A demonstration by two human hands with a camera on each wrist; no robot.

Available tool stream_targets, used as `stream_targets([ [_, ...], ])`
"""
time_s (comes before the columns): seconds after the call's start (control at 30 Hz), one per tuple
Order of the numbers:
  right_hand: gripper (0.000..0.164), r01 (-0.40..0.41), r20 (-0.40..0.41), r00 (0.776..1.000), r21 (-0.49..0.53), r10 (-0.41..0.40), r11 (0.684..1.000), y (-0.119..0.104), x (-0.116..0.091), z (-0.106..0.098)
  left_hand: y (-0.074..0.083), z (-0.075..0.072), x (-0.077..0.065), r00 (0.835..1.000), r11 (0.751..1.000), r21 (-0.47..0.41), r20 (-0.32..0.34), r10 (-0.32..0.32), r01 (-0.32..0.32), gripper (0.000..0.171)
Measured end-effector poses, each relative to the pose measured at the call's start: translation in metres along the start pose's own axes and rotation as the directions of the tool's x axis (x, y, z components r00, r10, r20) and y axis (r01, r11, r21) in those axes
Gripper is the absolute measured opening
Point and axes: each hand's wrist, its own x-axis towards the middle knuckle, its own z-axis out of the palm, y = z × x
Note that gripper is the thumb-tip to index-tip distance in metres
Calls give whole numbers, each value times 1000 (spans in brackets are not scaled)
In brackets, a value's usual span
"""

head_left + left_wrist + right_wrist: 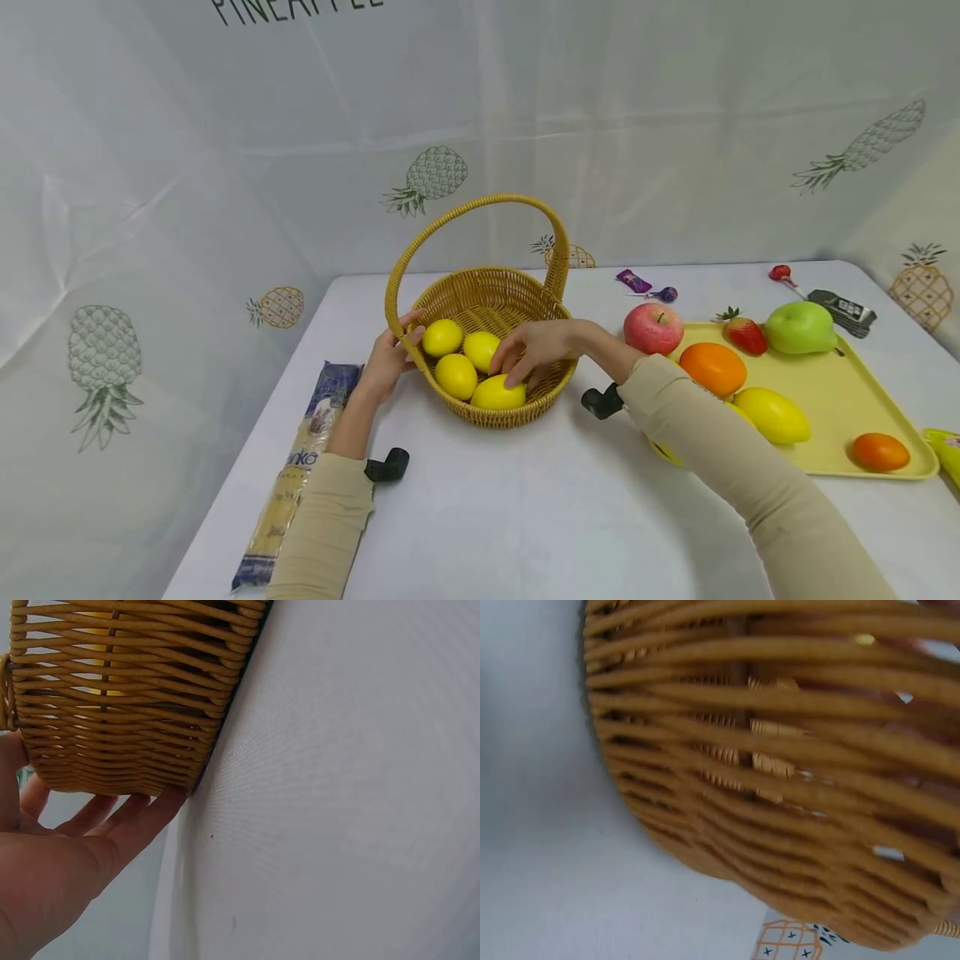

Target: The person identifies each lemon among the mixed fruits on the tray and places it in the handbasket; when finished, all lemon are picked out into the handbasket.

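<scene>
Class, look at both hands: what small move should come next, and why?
Probably lift the right hand, fingers loose, clear of the front lemon. That lemon and three others sit down inside the basket, the left hand holds its side, and another yellow fruit lies on the tray. Whether the right hand grips the lemon is hard to tell.

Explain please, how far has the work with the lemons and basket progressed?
Done, it seems: four lemons show in the basket. In hand: the right hand reaches inside, at the front lemon; whether it grips is unclear. The left hand touches the basket's side. Left, probably: at least the lemon beside the orange on the yellow tray.
</scene>
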Motion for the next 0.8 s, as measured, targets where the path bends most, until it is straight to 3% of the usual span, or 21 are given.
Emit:
stream_targets([
  [0.27,31,32,-15,999,44,-31,999,1,-4,-1,-1,0,-1,1000,1000,-6,5,16,-16,50],
  [0.43,40,64,-40,997,148,-59,987,4,-16,-11,1,1,-2,1000,1000,10,4,17,-17,50],
  [0.63,49,119,-126,988,289,-85,950,7,-46,-23,0,1,-2,1000,1000,17,4,20,-20,48],
  [0.8,51,188,-210,970,334,-121,924,15,-83,-32,0,0,-2,1000,1000,17,4,18,-18,48],
])
